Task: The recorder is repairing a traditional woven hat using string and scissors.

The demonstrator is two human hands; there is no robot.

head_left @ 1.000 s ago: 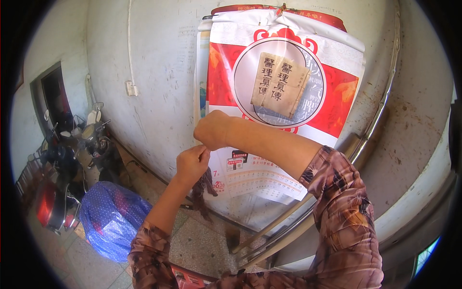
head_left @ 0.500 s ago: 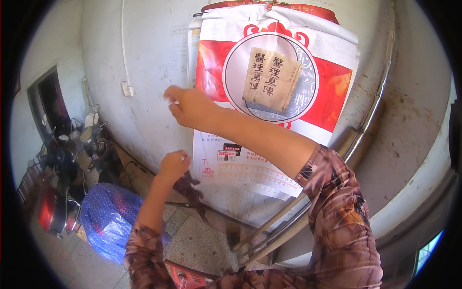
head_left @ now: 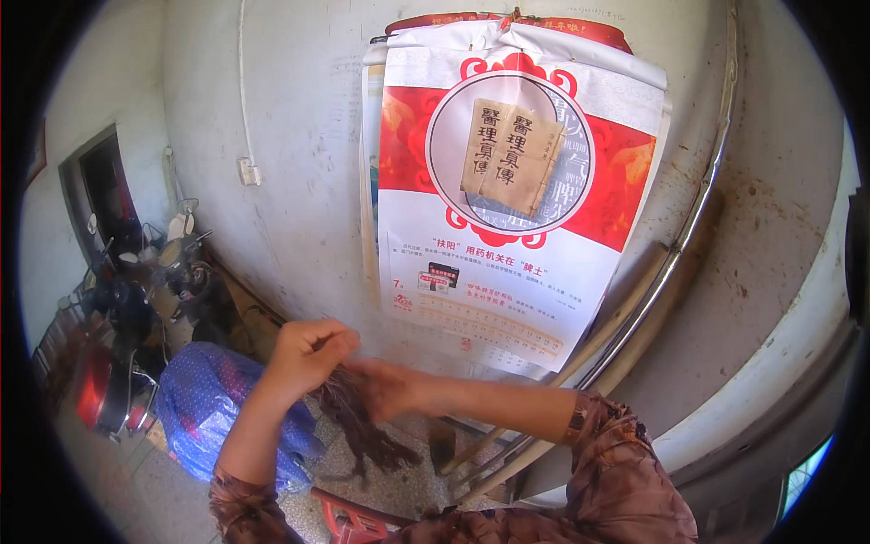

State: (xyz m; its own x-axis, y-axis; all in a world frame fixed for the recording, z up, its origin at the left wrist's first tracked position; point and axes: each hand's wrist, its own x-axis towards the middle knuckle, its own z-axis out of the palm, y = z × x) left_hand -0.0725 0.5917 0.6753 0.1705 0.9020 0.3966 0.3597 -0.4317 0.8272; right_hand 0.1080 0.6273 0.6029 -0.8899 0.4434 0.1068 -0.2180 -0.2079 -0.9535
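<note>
Close together below the wall calendar are my two hands. My left hand (head_left: 313,358) is closed, fingers curled, at the top of a hanging bundle of thin reddish-brown strands (head_left: 367,435). What the strands are made of I cannot tell. They fan out loosely toward the floor. My right hand (head_left: 391,388) comes in from the right beside the left hand and the upper part of the bundle. Motion smears its fingers, so whether it grips a strand is not clear.
A red and white paper calendar (head_left: 498,263) hangs on the wall ahead. Slanting poles and a pipe (head_left: 671,263) run along the right. Beside my left forearm sits a blue dotted cover (head_left: 204,399), with motorbikes (head_left: 127,308) behind. A red plastic stool (head_left: 349,521) is at the bottom.
My right hand has come down from in front of the calendar to beside my left hand. The left hand has lowered slightly, and more of the strands shows.
</note>
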